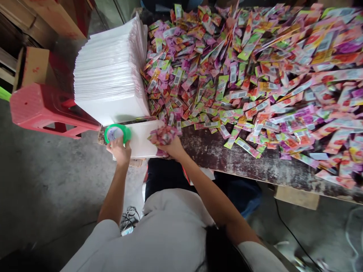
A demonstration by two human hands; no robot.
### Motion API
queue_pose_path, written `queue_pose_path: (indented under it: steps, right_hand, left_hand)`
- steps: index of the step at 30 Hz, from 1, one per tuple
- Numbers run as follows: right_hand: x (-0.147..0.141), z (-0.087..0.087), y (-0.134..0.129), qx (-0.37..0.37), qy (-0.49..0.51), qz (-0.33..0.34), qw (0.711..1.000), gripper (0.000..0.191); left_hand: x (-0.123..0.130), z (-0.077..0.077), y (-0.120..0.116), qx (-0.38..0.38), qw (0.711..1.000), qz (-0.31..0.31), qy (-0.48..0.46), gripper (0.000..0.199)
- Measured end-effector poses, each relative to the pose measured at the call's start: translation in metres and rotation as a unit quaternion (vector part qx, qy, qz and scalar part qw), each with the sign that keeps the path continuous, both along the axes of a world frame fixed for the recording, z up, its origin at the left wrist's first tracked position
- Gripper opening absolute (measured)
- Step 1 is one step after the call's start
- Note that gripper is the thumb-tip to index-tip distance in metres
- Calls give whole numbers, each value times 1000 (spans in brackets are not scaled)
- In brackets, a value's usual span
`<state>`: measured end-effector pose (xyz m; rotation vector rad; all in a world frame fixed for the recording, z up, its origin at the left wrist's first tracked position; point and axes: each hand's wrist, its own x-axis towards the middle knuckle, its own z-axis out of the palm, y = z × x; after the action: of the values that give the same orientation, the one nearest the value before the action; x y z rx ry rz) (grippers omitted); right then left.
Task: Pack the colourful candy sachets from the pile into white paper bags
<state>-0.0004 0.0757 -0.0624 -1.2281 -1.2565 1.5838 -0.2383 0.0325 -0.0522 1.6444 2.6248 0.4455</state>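
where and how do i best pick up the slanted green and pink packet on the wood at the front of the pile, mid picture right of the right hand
Likely a pinch across the middle of the packet, coming from the table's front edge: it is long and narrow, with bare wood in front and the pile behind.

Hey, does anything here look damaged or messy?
Yes: the table is scuffed along its near edge, pale patches breaking its dark finish. Packets lie jumbled across it, and cables are tangled on the floor.
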Motion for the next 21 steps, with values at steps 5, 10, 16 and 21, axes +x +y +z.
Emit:
queue_pose_path:
  steps: [5, 10, 16, 21]
  right_hand:
    - [85, 3, -13, -110, 76, -142, 981, 53]
    - [145, -5, -33, -190, 113, -256, 941, 53]
    - [174, -7, -59, -246, 126, -307, 911, 48]
    - [211, -7, -77, -112, 33, -369, 922, 39]
  left_hand:
    - [-14, -3, 13, -9, 1000, 13, -11, 31]
    - [-16, 1, 25, -33, 999, 7, -6, 36]
    - [71, 26, 23, 66, 991, -89, -79, 49]
    - [236, 3, 11, -101, 912, -341, -203, 33]
